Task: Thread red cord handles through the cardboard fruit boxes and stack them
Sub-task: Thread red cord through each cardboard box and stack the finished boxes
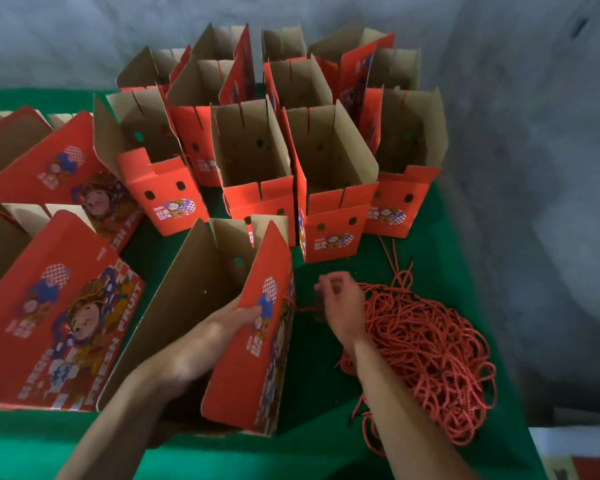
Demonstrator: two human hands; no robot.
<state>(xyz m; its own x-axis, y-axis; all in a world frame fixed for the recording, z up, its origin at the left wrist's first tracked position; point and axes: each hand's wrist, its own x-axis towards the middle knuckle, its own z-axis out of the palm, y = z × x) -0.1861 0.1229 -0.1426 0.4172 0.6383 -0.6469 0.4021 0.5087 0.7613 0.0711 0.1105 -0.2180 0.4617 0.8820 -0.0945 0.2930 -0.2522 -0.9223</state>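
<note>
Red cord (303,309) pinched by right hand (340,308), left hand (222,323) holding box (253,341)

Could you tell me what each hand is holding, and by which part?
The left hand holds the open box by its red side panel. The right hand pinches a red cord running to that panel.

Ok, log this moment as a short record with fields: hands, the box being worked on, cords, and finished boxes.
left hand: holds the side panel of the near box
right hand: pinches a red cord beside that panel
near box: open, lying tilted on the green table
cord pile: loose heap at right
standing boxes: upright, flaps open, grouped behind
</note>
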